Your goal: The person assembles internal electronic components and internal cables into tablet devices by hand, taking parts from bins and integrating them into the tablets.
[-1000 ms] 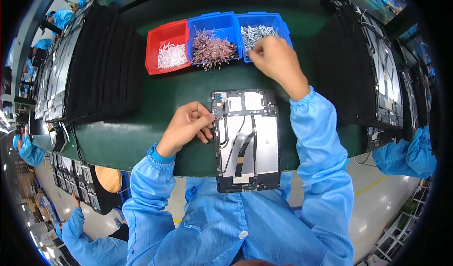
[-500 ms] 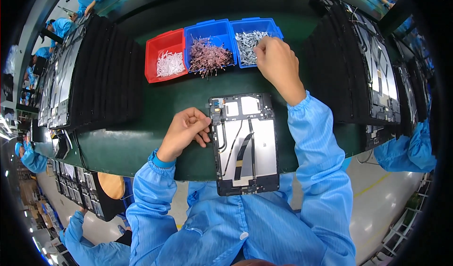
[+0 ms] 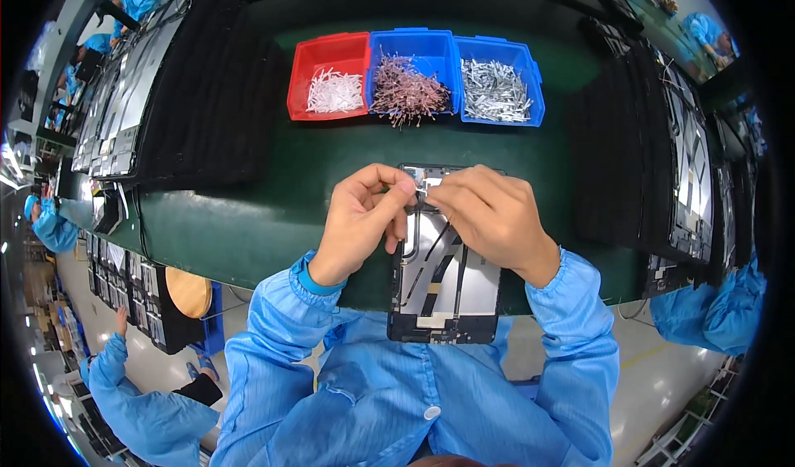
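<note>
A tablet shell (image 3: 484, 289) with a bright metal back and dark ribbon cables lies in front of me, its lower end over the table edge. Both hands meet above its upper end. My right hand (image 3: 493, 219) is closed in a pinch on a small silver-white piece (image 3: 421, 189). My left hand (image 3: 362, 214), thumb and forefinger pressed together, pinches at the other side of that piece. The piece is too small to tell its kind. Beyond stand a blue bin of silvery strips (image 3: 497, 93), a blue bin of pinkish wired parts (image 3: 406, 90) and a red bin of white strips (image 3: 334, 92).
Tall stacks of tablet shells with black foam layers flank me, a left stack (image 3: 137, 94) and a right stack (image 3: 687, 169). Green table surface (image 3: 224, 243) lies between them. Co-workers in blue smocks, one a person (image 3: 141, 409) at lower left, are around.
My right hand has come back from the silvery-strip bin to the tablet shell with a small piece. My left hand has moved up to meet it. The view has shifted.
</note>
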Action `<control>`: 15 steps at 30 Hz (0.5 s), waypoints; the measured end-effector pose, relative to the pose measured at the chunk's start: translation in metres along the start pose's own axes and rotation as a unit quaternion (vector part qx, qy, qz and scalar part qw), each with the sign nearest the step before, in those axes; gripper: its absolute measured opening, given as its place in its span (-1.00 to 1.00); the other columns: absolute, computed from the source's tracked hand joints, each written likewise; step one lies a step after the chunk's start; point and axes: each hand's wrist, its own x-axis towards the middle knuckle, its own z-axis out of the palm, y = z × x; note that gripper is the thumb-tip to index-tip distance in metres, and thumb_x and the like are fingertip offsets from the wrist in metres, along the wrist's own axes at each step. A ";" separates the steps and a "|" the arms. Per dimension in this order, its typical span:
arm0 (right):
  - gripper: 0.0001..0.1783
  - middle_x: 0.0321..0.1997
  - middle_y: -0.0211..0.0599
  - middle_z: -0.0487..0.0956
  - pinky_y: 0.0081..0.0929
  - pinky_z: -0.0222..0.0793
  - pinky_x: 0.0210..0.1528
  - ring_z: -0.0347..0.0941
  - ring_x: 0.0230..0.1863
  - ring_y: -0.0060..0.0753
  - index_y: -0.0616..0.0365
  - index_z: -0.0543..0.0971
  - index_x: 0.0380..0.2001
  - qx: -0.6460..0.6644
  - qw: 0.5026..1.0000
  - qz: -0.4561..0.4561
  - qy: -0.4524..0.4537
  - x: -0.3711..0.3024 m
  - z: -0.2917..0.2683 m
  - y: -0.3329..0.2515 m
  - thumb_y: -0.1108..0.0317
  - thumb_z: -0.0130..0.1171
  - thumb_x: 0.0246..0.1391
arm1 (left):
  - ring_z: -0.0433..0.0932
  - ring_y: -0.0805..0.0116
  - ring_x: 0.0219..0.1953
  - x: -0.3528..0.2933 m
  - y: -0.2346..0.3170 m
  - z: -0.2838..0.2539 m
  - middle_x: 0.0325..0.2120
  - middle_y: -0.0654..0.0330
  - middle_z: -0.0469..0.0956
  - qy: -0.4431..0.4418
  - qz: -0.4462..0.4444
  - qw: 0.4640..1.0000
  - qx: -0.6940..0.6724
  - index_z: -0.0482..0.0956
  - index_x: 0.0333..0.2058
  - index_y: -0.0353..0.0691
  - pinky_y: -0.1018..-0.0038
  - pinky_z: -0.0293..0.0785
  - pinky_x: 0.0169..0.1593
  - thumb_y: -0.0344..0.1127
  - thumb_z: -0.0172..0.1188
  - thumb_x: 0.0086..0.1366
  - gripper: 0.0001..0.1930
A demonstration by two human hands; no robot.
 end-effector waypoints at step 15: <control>-0.89 -0.42 -0.30 0.58 -0.50 0.28 -0.50 0.38 -0.54 -0.51 0.24 0.66 -0.31 0.251 0.926 0.278 -0.048 0.001 -0.005 -0.005 0.46 0.32 0.06 | 0.44 0.65 -0.59 -0.001 0.007 -0.008 -0.38 0.18 0.63 -0.044 -0.038 0.998 0.007 0.60 -0.17 -0.38 0.68 0.35 -0.63 -0.27 0.17 0.44 -0.76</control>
